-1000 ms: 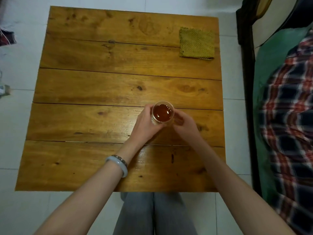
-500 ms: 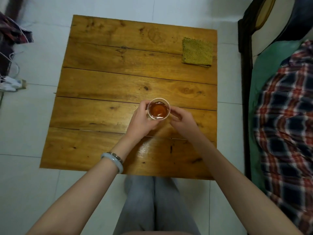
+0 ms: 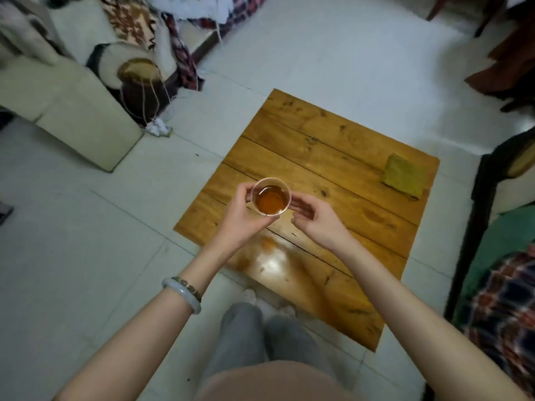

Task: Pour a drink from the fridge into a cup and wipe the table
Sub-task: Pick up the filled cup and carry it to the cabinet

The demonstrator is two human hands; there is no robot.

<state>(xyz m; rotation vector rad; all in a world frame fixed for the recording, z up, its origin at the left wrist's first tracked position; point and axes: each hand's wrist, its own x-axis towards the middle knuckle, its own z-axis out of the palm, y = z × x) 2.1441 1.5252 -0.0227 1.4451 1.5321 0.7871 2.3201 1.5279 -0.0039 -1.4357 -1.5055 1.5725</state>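
Note:
A clear cup [image 3: 270, 196] of amber drink is held up above the wooden table [image 3: 333, 157], near its left edge. My left hand [image 3: 241, 218] grips the cup from the left and below. My right hand [image 3: 314, 219] hovers just right of the cup with loosely curved fingers; its fingertips come close to the cup's side and it holds nothing. A folded green cloth [image 3: 405, 178] lies at the table's far right corner. A wet, shiny patch with amber stains [image 3: 267, 254] spreads over the near part of the table.
A cream sofa [image 3: 66, 111] with cushions and a heap of clothes stands at the left. A dark bed frame [image 3: 477, 227] with green and plaid bedding runs along the right. White tiled floor [image 3: 333, 47] surrounds the table.
The cup has come up off the table and moved left with my left hand. My right hand has eased away from it. The view has risen and swung left, showing the sofa.

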